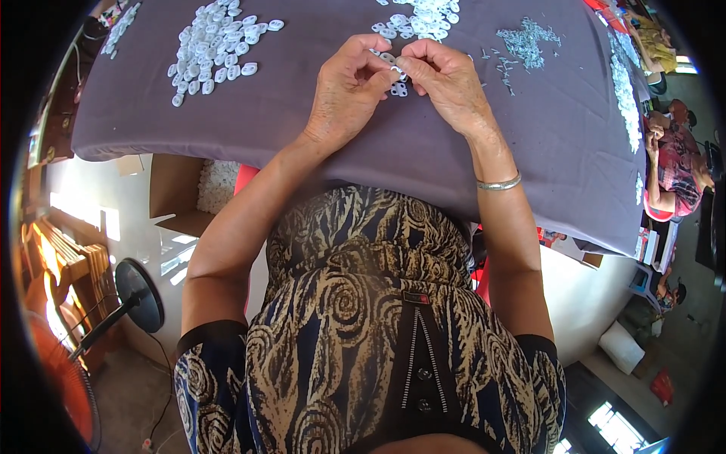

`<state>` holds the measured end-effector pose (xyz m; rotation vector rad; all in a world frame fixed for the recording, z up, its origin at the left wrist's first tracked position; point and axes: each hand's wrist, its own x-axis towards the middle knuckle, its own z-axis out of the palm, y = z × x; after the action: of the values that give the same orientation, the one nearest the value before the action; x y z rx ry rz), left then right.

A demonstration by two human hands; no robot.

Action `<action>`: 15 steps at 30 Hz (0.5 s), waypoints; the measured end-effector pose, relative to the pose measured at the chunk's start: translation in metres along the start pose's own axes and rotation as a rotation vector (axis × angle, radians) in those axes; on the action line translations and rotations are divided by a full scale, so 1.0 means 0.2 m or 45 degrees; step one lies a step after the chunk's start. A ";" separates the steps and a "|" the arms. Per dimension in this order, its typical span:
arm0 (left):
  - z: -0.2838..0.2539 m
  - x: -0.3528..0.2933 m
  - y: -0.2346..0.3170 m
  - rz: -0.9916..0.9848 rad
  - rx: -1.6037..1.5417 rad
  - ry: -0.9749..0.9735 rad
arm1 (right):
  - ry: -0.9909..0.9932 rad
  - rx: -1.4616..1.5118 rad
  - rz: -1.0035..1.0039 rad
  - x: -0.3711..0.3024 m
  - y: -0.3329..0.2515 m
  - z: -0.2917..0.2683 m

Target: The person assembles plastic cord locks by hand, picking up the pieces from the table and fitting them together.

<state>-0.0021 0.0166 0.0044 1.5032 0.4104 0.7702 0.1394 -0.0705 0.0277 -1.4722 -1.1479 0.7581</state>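
Fingertips of the left hand (pixel 346 87) and right hand (pixel 446 79) pinch one small white plastic piece (pixel 392 63) between them above the grey cloth (pixel 302 129). Two loose heaps (pixel 215 45) lie beyond the grip, a few pieces (pixel 398 89) just below; most seemingly remain unhandled.

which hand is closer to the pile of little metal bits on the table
Right. The right hand sits just left of the pile of metal bits; the left hand is farther left, beyond it.

An open brown cardboard box (pixel 175 198) sits under the table's left edge
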 end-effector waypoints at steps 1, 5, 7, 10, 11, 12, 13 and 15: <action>0.00 0.00 0.00 0.019 0.005 -0.003 | 0.006 -0.057 -0.043 0.00 0.01 0.00; 0.00 0.00 -0.01 0.052 0.037 -0.007 | -0.007 -0.278 -0.040 0.00 -0.02 -0.01; 0.01 0.00 -0.01 0.054 0.032 -0.001 | 0.005 -0.289 -0.059 0.00 -0.02 0.00; 0.01 0.00 -0.01 0.053 0.029 0.006 | 0.003 -0.353 -0.055 0.00 -0.03 0.00; 0.01 0.00 -0.01 0.054 0.031 0.013 | -0.015 -0.407 -0.038 0.01 -0.03 -0.01; 0.01 0.00 -0.01 0.054 0.033 0.010 | -0.012 -0.406 -0.038 0.01 -0.03 -0.01; 0.01 0.00 -0.02 0.065 0.037 0.002 | -0.019 -0.440 -0.092 0.00 -0.03 -0.01; 0.01 -0.01 -0.02 0.076 0.044 -0.008 | -0.025 -0.471 -0.146 0.00 -0.04 -0.01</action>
<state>-0.0007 0.0145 0.0010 1.5551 0.3774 0.8087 0.1391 -0.0715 0.0356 -1.6859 -1.4298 0.4980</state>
